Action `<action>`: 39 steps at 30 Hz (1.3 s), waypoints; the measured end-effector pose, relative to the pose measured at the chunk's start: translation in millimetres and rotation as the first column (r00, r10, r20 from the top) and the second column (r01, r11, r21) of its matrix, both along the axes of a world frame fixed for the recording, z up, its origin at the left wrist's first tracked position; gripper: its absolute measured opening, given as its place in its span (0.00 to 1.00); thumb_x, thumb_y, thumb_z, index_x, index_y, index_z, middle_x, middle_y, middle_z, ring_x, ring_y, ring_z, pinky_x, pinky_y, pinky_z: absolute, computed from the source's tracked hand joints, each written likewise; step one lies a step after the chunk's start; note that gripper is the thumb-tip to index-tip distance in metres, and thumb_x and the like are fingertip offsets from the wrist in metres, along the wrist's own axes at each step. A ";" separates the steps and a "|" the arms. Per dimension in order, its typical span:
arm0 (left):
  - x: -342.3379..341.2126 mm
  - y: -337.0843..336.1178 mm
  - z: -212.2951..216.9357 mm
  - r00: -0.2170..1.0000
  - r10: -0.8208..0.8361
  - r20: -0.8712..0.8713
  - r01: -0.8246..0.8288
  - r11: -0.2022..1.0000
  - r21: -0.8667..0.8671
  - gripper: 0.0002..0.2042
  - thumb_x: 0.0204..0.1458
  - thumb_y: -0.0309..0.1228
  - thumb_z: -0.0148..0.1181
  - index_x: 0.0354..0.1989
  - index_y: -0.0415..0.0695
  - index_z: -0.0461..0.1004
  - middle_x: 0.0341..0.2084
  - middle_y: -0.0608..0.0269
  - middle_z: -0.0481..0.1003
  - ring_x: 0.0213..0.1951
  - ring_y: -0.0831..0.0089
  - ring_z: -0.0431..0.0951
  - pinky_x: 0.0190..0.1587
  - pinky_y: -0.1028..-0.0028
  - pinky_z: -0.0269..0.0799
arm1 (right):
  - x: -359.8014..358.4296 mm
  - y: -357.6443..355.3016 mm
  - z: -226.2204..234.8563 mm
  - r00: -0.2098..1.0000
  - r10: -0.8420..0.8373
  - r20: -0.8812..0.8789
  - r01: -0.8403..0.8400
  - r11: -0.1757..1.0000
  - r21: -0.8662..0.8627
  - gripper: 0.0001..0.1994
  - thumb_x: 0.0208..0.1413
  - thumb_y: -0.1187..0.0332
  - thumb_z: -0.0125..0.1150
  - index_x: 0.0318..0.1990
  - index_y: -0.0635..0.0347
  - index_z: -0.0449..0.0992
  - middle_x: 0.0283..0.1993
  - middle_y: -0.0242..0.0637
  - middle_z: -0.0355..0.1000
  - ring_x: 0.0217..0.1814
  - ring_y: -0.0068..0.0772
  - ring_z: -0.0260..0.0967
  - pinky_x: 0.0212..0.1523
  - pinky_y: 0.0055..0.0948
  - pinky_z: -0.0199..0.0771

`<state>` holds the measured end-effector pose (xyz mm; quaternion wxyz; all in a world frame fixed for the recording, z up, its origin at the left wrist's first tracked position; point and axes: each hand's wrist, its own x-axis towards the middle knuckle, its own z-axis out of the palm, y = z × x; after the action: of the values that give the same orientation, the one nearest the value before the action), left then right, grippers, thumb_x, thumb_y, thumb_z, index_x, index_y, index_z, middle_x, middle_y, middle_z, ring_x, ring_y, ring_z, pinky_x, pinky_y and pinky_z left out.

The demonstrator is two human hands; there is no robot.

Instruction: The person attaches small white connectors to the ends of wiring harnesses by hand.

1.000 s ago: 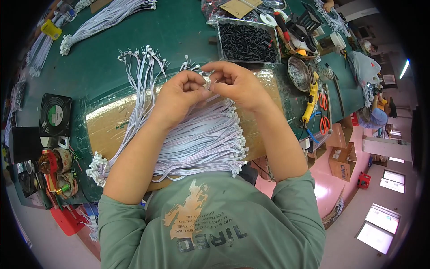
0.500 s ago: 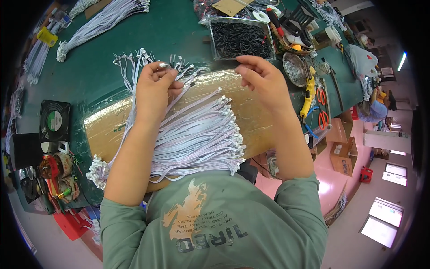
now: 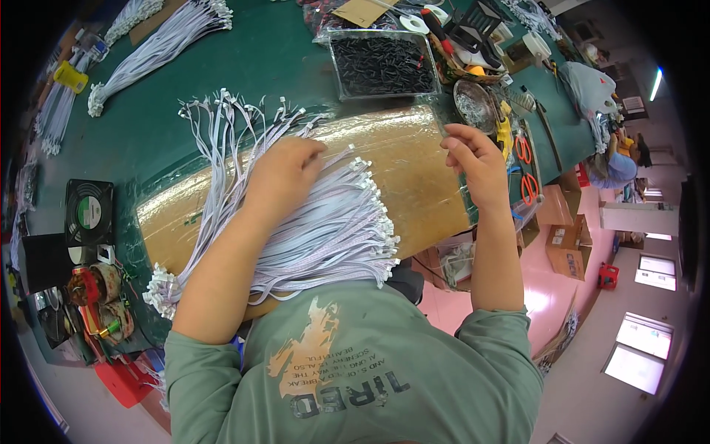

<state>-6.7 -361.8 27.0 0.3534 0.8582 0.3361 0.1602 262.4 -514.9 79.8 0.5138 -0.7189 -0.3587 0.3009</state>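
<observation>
A thick bundle of flat white cables (image 3: 318, 229) with small white connectors lies across the brown board (image 3: 421, 192). Above its upper left part is my left hand (image 3: 281, 177), with curled fingers; what they hold, if anything, is hidden. Left of that hand, more white cables (image 3: 218, 148) fan out toward the far side, their connector ends loose. My right hand (image 3: 479, 166) hovers over the board's right edge, its thumb and forefinger slightly apart and nothing visible between them. Beyond the board sits a clear tray (image 3: 336, 74) full of small black pieces.
Right of the tray are a metal bowl (image 3: 473, 103), a yellow tool (image 3: 505, 133) and orange-handled scissors (image 3: 529, 189). A black fan (image 3: 89, 214) stands at the left. Another cable bundle (image 3: 159, 52) lies at the far left. A person (image 3: 615, 169) is at the far right.
My left hand has come nearer and right, from the loose connector ends onto the cable bundle. My right hand has moved right and nearer, away from the black pieces. The view has shifted slightly.
</observation>
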 end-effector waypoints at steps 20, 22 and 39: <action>3.0 -3.6 2.9 0.970 0.216 0.108 -0.202 0.971 -0.125 0.11 0.53 0.26 0.55 0.44 0.42 0.75 0.35 0.52 0.78 0.39 0.60 0.78 0.43 0.65 0.72 | -7.8 158.2 -20.0 0.382 0.376 0.844 -0.055 0.921 -0.385 0.13 0.55 0.60 0.58 0.46 0.49 0.79 0.44 0.40 0.75 0.50 0.44 0.73 0.48 0.43 0.73; 0.4 0.0 -1.1 0.941 0.263 0.214 -0.208 0.946 -0.249 0.12 0.53 0.26 0.57 0.47 0.42 0.75 0.36 0.54 0.78 0.39 0.64 0.78 0.44 0.68 0.72 | -8.3 164.0 -16.7 0.406 0.393 0.825 -0.067 0.913 -0.402 0.11 0.57 0.61 0.56 0.44 0.50 0.79 0.43 0.40 0.76 0.50 0.44 0.73 0.48 0.42 0.73; 1.2 6.3 3.0 0.738 0.503 0.450 0.120 0.559 -0.820 0.10 0.54 0.27 0.63 0.42 0.39 0.75 0.30 0.64 0.76 0.33 0.76 0.76 0.36 0.78 0.73 | 5.7 154.9 -21.8 0.402 0.134 0.906 -0.165 0.984 -0.073 0.14 0.59 0.59 0.57 0.46 0.55 0.80 0.38 0.43 0.77 0.37 0.47 0.74 0.38 0.40 0.73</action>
<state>-5.6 -355.5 29.9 0.7738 0.4435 0.3263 0.3132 268.1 -360.1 57.9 0.2200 -0.7248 -0.6460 -0.0950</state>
